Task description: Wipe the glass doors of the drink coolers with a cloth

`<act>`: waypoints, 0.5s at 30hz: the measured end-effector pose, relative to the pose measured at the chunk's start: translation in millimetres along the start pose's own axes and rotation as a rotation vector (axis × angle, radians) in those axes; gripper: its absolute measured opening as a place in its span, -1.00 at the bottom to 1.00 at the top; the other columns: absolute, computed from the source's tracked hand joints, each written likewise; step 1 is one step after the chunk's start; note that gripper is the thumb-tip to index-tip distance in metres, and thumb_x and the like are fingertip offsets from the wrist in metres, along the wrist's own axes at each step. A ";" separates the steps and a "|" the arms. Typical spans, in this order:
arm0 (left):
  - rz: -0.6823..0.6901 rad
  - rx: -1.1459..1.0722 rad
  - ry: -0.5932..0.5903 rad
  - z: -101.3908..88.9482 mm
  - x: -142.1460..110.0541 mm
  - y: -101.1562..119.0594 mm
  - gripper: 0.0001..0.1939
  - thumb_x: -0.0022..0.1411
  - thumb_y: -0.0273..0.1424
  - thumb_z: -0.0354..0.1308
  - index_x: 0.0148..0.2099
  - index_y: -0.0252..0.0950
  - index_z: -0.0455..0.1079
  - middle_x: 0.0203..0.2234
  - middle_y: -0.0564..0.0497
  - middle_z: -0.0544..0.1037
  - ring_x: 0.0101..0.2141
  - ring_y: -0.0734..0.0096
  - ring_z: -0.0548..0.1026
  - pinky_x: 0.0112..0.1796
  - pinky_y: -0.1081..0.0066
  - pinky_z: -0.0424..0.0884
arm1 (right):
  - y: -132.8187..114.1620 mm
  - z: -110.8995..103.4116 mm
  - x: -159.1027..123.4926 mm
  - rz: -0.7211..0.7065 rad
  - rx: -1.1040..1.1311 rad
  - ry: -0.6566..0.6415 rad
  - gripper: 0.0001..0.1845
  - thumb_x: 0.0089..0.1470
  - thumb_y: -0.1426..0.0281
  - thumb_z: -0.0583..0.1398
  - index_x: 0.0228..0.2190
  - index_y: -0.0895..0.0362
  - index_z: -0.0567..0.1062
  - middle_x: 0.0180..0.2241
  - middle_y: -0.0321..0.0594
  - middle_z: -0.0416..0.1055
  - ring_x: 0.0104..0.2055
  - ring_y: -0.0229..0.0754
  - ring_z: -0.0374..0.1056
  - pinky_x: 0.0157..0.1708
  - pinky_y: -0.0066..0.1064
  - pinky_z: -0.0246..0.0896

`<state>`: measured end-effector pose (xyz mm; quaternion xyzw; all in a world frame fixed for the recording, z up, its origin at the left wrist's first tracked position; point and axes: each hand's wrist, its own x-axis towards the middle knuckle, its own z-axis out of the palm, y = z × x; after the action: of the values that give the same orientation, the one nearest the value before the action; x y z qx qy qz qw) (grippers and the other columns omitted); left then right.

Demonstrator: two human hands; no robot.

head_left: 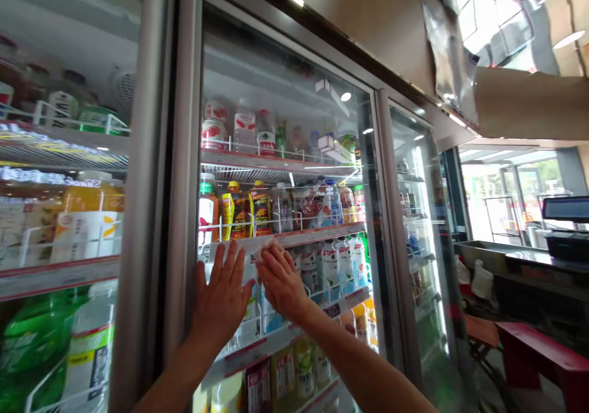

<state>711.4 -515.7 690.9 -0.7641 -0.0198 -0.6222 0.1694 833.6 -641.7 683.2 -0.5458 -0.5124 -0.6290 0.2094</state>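
Glass door (276,63): against it, held left hand (223,296) spread flat and, just rightward, right hand (285,281), fingers together, over pale scrap (262,252); could not tell whether pinching it. Probably needed light, even pressure, bracing with the left.

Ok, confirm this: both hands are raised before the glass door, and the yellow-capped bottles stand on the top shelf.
Not quite: the head view shows the yellow-capped bottles on the second shelf from the top. The left hand and right hand are raised before the glass door.
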 end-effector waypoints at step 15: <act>0.063 0.100 0.031 1.9 -3.1 -5.5 -0.38 0.27 -0.31 -0.12 0.31 -0.38 -0.17 0.24 -0.21 0.06 0.27 0.11 -0.11 0.18 -0.05 -0.16 | 46.9 -1.3 69.0 -0.009 -0.003 0.037 -0.46 0.11 0.44 -0.03 0.15 0.12 0.19 0.23 -0.16 0.05 0.33 -0.20 -0.30 0.25 -0.16 -0.20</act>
<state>711.1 -509.4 689.0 -0.7452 -0.0242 -0.6265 0.2271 849.8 -640.5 765.1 -0.5319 -0.5102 -0.6407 0.2152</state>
